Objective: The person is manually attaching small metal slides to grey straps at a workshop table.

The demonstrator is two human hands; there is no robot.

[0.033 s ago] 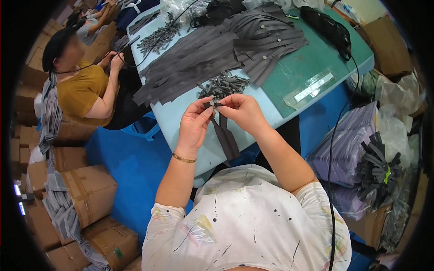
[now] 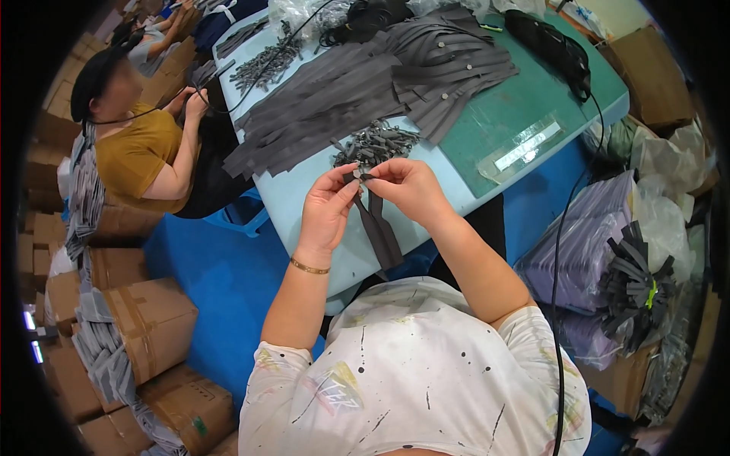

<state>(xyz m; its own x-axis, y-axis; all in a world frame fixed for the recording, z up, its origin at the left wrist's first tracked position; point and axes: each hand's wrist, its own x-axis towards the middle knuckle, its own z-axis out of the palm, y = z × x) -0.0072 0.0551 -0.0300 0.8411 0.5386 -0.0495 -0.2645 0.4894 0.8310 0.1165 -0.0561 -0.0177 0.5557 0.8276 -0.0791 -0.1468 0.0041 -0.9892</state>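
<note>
My left hand [image 2: 328, 204] and my right hand [image 2: 411, 188] meet over the near edge of the table, thumbs and fingers pinched. Between them is the upper end of a dark grey fabric strap [image 2: 378, 232], which hangs in two lengths toward my lap. A small pale spot shows on the strap by my left fingertips; its kind is too small to tell. Just beyond my fingers lies a heap of small dark clip-like pieces [image 2: 376, 144]. Behind it a wide layer of dark grey straps [image 2: 319, 106] spreads over the table.
The pale blue table [image 2: 445, 171] carries a green mat [image 2: 487, 144], a black pouch [image 2: 551, 53] and another heap of small pieces [image 2: 266, 64]. A black cable [image 2: 561, 266] runs down my right. A co-worker [image 2: 144, 156] sits left. Cardboard boxes [image 2: 156, 323] and purple wrapped stacks [image 2: 582, 235] flank me.
</note>
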